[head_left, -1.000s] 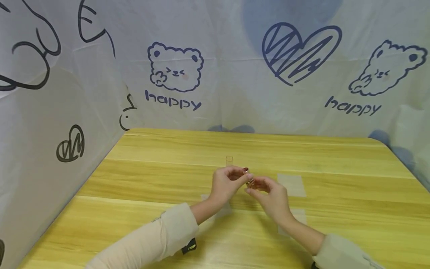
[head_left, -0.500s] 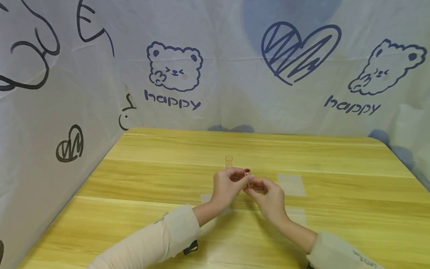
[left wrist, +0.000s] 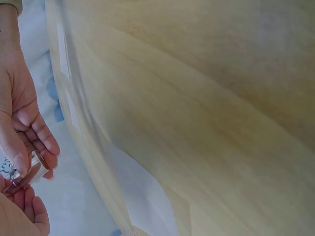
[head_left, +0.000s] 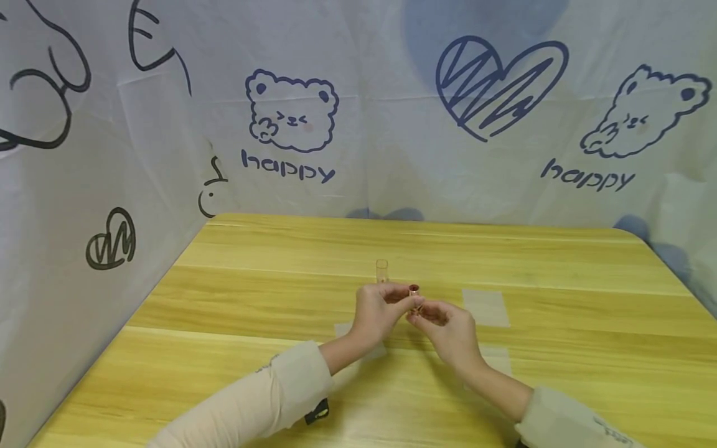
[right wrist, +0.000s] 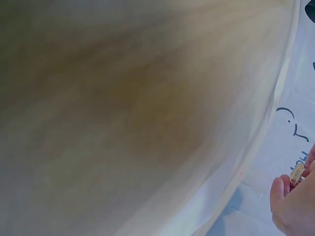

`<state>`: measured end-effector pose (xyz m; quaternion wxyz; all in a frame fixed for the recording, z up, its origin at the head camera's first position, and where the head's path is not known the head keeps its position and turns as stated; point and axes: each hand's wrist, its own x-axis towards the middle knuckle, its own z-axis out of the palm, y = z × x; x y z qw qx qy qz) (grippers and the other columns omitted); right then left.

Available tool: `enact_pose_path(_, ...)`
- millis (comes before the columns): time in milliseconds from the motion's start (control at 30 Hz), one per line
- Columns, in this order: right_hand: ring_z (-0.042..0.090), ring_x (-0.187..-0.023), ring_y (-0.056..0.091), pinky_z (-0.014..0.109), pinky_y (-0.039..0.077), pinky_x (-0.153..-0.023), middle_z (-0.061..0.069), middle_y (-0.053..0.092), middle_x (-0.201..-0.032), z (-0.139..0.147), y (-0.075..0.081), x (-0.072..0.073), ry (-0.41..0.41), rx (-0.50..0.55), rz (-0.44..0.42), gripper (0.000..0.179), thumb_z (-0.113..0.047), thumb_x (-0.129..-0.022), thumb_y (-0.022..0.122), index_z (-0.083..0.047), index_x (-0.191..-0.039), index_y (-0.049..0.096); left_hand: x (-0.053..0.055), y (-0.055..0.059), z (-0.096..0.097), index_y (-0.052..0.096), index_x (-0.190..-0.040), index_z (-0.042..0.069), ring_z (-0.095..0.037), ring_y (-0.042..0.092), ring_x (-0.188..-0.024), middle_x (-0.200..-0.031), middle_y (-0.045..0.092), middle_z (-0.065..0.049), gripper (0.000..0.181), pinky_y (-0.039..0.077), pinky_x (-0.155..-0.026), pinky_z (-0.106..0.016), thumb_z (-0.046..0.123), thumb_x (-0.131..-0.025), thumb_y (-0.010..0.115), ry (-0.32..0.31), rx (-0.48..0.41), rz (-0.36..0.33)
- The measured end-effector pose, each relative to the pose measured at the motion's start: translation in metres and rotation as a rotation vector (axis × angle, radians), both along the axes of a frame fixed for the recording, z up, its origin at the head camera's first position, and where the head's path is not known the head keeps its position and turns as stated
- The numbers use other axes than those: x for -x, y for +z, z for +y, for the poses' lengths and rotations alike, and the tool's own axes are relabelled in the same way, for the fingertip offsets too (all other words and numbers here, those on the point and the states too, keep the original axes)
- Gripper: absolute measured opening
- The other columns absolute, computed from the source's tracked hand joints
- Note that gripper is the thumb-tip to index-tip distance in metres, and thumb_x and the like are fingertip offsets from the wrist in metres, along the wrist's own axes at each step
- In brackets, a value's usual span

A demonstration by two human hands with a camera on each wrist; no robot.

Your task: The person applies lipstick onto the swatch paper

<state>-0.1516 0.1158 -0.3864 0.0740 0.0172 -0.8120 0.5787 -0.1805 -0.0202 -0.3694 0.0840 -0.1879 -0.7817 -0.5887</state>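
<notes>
Both hands meet over the middle of the table, holding one small shiny rose-gold tube that looks like a lipstick (head_left: 414,300). Its dark red upper end faces up in the head view. The left hand (head_left: 374,311) pinches the upper part between thumb and fingers. Lower down, the right hand (head_left: 452,333) grips the other end, and fingers cover much of the tube. A round gold end of the lipstick (right wrist: 297,173) shows in the right wrist view. Just behind the left hand stands a clear, open-topped cap (head_left: 382,269), partly hidden by that hand.
The wood-grain table (head_left: 269,249) ends at a white cloth backdrop (head_left: 386,155) with drawings. Pale translucent squares lie on the tabletop, one to the right (head_left: 485,308) and others under the forearms. A black piece (head_left: 317,412) shows under the left sleeve.
The tube has turned more upright, its dark red end now facing up. Both hands have shifted slightly and keep their hold. The clear cap has stayed put.
</notes>
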Motion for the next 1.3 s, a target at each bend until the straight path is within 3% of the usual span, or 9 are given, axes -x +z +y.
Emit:
enact_pose_path(367, 0.013, -0.086, 0.065, 0.019, 0.055, -0.076, 0.017, 0.069, -0.101, 0.005, 0.003, 0.000, 0.066, -0.040, -0.039, 0.028, -0.007, -0.081, 0.069, 0.004, -0.107, 0.066, 0.005, 0.000, -0.008, 0.070, -0.094, -0.007, -0.028, 0.070, -0.085, -0.097, 0.070, -0.019, 0.021, 0.056, -0.070, -0.020, 0.010, -0.083, 0.068, -0.116, 0.023, -0.004)
enact_pose_path(533, 0.011, -0.084, 0.064, 0.018, 0.055, -0.074, 0.015, 0.069, -0.099, 0.007, 0.004, 0.000, 0.094, -0.053, -0.036, 0.029, -0.009, -0.082, 0.069, 0.002, -0.108, 0.066, 0.007, 0.003, -0.012, 0.070, -0.094, -0.008, -0.029, 0.070, -0.082, -0.096, 0.070, -0.021, 0.019, 0.056, -0.068, -0.018, 0.007, -0.083, 0.067, -0.162, 0.041, 0.005)
enact_pose_path(800, 0.014, -0.085, 0.066, 0.018, 0.055, -0.074, 0.016, 0.070, -0.099, 0.007, 0.005, -0.001, 0.127, -0.049, -0.043, 0.028, -0.008, -0.081, 0.069, 0.002, -0.108, 0.066, 0.010, 0.003, -0.015, 0.070, -0.094, -0.006, -0.029, 0.070, -0.085, -0.097, 0.070, -0.020, 0.018, 0.056, -0.071, -0.019, 0.007, -0.083, 0.067, -0.202, 0.069, -0.015)
enact_pose_path(1300, 0.027, -0.095, 0.066, 0.022, 0.056, -0.078, 0.023, 0.066, -0.108, 0.013, 0.002, 0.000, 0.262, -0.032, -0.011, 0.030, -0.005, -0.085, 0.064, 0.008, -0.112, 0.061, 0.012, 0.004, -0.019, 0.070, -0.098, -0.004, -0.027, 0.068, -0.092, -0.100, 0.070, -0.018, 0.020, 0.055, -0.077, -0.020, 0.010, -0.085, 0.066, -0.256, 0.120, -0.014)
